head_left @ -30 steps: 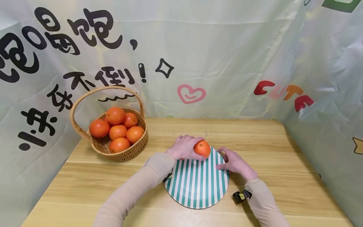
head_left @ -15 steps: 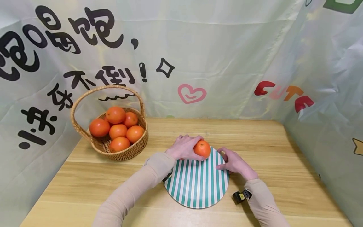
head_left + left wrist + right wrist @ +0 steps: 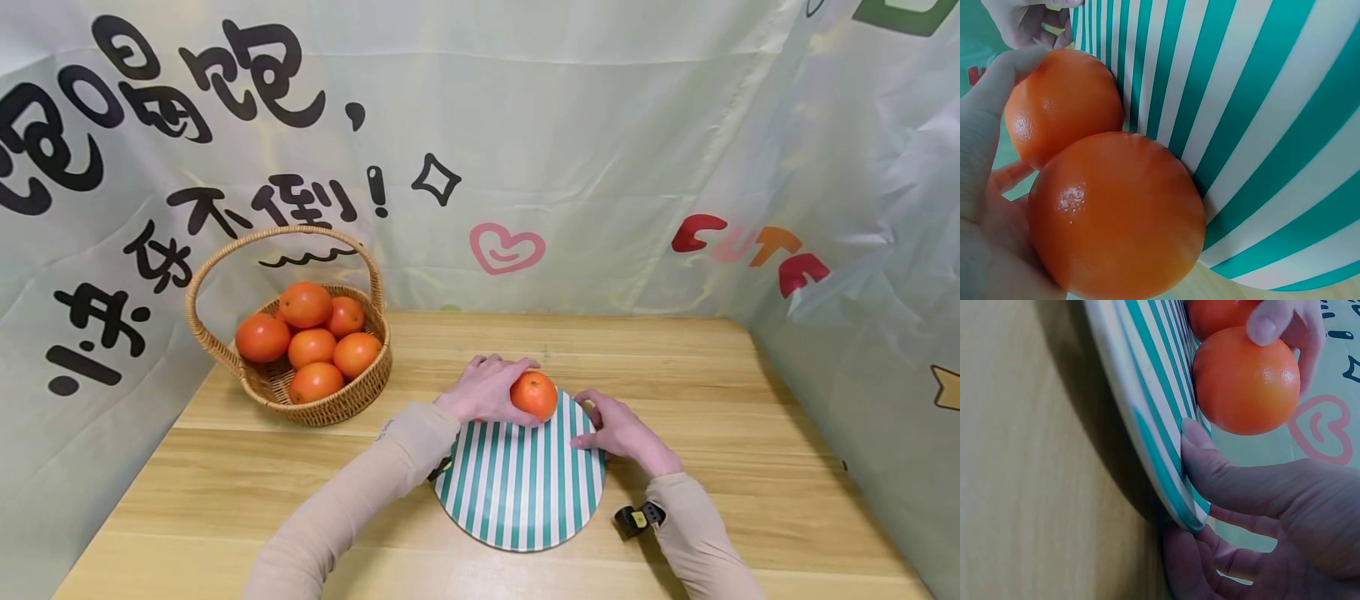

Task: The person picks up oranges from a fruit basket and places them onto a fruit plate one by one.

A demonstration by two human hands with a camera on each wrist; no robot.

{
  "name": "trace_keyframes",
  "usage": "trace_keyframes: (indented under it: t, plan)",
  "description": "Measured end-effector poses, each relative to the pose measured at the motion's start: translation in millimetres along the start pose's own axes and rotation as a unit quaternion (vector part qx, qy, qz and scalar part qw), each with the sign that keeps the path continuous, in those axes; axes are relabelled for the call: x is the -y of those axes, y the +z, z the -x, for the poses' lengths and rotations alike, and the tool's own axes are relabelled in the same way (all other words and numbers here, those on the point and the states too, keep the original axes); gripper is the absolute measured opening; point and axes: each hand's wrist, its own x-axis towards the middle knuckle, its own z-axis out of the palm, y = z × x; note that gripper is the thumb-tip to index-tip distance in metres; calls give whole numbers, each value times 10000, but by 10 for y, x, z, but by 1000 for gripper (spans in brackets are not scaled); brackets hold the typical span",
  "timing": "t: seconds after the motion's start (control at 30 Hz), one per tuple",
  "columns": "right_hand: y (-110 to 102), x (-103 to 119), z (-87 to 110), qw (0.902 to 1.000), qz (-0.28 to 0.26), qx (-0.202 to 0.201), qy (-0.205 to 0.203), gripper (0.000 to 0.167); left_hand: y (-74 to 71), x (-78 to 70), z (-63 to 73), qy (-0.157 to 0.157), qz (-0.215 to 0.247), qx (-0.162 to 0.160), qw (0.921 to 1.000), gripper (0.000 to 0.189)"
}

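A round plate (image 3: 517,500) with green and white stripes lies on the table, two oranges at its far side. My left hand (image 3: 491,392) curls round the farther orange (image 3: 534,395), its thumb on that fruit in the left wrist view. The nearer orange (image 3: 1116,215) rests against the same palm; in the head view the hand hides most of it. At the plate's right rim, my right hand (image 3: 621,429) pinches the edge. Its thumb (image 3: 1207,462) lies on the striped face, with fingers beneath the rim in the right wrist view.
Back left on the wooden table (image 3: 720,383) stands a wicker basket (image 3: 352,407) with a tall arched handle, holding several oranges (image 3: 312,348). Printed cloth walls (image 3: 600,150) enclose the back and both sides. A small black device (image 3: 632,522) sits at the right wrist.
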Motion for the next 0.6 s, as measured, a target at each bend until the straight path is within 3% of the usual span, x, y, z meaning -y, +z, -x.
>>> trace_keyframes:
  t: [0.13, 0.3, 0.43, 0.6]
  plan:
    - [-6, -5, 1, 10000, 35, -27, -63, 70, -14, 8, 7, 27, 301, -159, 9994, 82]
    - [-9, -8, -4, 9999, 50, -14, -87, 70, -18, 41, 12, -15, 899, -471, 9948, 67]
    - [-3, -17, -17, 10000, -30, -11, -1, 68, -20, 81, 16, -206, 1493, -787, 9854, 55]
    - [3, -28, -14, 10000, -4, -55, -9, 69, -98, 145, 59, -468, 2185, -1166, 9677, 51]
